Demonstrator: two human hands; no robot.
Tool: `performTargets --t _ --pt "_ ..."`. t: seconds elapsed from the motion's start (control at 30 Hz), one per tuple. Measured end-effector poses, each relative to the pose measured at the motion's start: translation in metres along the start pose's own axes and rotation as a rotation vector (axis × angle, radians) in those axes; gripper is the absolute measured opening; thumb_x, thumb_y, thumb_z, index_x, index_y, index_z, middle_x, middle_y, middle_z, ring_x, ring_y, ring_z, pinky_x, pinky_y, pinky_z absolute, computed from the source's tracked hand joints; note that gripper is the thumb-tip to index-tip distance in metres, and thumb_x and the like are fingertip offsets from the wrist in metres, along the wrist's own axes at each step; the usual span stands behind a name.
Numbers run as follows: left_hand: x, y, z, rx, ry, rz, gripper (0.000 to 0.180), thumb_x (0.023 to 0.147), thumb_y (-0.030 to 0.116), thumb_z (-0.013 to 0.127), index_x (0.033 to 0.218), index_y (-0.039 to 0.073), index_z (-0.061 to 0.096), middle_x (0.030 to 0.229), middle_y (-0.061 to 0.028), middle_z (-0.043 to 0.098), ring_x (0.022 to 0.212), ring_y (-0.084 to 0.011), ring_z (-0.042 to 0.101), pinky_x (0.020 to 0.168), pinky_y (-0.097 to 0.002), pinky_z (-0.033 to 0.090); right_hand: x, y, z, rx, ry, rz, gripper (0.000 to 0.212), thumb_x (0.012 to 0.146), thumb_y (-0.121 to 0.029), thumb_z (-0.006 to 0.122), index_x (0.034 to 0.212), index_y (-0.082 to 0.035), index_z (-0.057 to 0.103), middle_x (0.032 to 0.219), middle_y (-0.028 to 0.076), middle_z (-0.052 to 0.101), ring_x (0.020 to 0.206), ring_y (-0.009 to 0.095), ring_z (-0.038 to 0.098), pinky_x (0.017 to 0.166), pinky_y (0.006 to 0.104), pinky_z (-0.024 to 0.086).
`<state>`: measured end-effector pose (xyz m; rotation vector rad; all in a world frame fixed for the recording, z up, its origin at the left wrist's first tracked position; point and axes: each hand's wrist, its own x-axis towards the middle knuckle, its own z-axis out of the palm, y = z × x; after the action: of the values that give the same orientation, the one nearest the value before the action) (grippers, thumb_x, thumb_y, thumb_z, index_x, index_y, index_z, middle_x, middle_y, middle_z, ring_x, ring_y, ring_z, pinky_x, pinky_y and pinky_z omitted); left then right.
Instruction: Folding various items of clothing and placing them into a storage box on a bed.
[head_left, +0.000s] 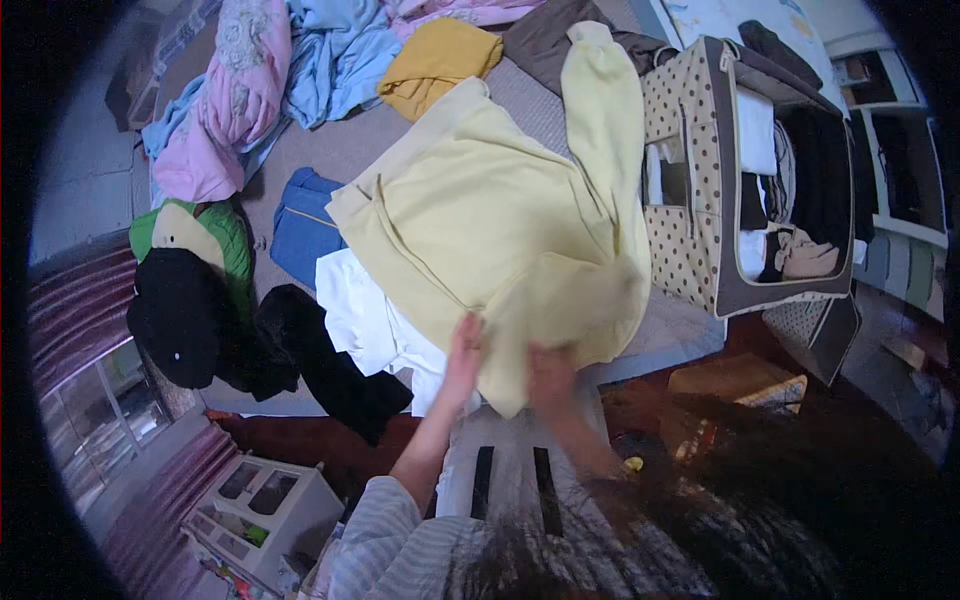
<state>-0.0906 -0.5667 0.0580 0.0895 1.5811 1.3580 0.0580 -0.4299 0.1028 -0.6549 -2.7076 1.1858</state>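
Observation:
A pale yellow sweatshirt [450, 200] lies spread out in front of me, one sleeve [605, 110] stretched toward the far side. Its near part is folded up and bunched between my hands, partly smeared by motion. My left hand [463, 360] is closed on the cloth at the left of this bunch. On the other side my right hand [551, 382] grips the same cloth; it is blurred and its fingertips are hidden. White clothing [365, 310] sticks out from under the sweatshirt at the left.
Left lie folded jeans [300, 228], black clothing [330, 350], a black cap [175, 320] and a green item [235, 245]. Mustard clothing [440, 65], a blue blanket [340, 60] and pink bedding [225, 110] lie behind. A polka-dot storage box [690, 190] with clothes stands right.

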Motion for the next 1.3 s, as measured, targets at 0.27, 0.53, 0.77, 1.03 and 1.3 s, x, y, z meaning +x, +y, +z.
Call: performTargets --t 0.27,0.53,0.77,1.03,1.3 --pt "0.06 0.071 -0.095 -0.31 0.281 0.01 0.066 0.086 0.044 0.052 0.135 0.01 0.025 0.124 -0.0118 0.043 0.106 -0.0214 0.052 0.082 -0.0354 0.048 0.046 -0.104 0.036 0.476 -0.195 0.076 0.059 0.078 -0.018 0.059 0.129 -0.001 0.034 0.136 0.023 0.026 0.125 0.038 0.03 0.102 0.0437 0.028" --pt "0.115 0.076 -0.086 -0.04 0.352 -0.169 0.048 0.078 0.017 0.066 0.116 0.003 0.041 0.082 -0.0027 0.057 0.062 -0.0098 0.053 0.053 -0.0204 0.043 -0.044 0.018 0.054 -0.191 0.044 0.416 0.066 0.066 -0.013 0.064 0.126 -0.005 0.038 0.126 0.025 0.036 0.111 0.041 0.04 0.092 0.0467 0.035" --pt "0.117 0.109 -0.085 -0.082 0.222 -0.171 0.033 0.079 0.01 0.059 0.11 0.004 0.047 0.078 -0.0017 0.06 0.056 -0.0089 0.053 0.048 -0.0199 0.041 -0.07 0.02 0.09 -0.028 -0.028 0.64 0.062 0.069 -0.005 0.058 0.127 -0.005 0.036 0.106 0.021 0.044 0.099 0.037 0.046 0.086 0.043 0.041" --pt "0.122 0.14 -0.156 -0.153 0.087 -0.017 0.031 0.083 0.005 0.053 0.114 0.007 0.051 0.099 -0.0018 0.061 0.087 -0.0105 0.059 0.077 -0.0235 0.046 -0.051 0.011 0.1 0.03 -0.079 0.791 0.07 0.067 -0.006 0.06 0.131 -0.007 0.03 0.107 0.02 0.047 0.097 0.037 0.048 0.083 0.0428 0.042" --pt "0.135 0.131 -0.144 -0.14 0.123 -0.039 0.033 0.09 0.016 0.048 0.121 0.006 0.045 0.11 -0.0035 0.057 0.095 -0.0131 0.056 0.08 -0.0255 0.045 -0.061 -0.004 0.121 -0.463 -0.1 0.33 0.061 0.07 -0.011 0.056 0.128 -0.009 0.038 0.112 0.014 0.049 0.096 0.03 0.049 0.075 0.0403 0.045"
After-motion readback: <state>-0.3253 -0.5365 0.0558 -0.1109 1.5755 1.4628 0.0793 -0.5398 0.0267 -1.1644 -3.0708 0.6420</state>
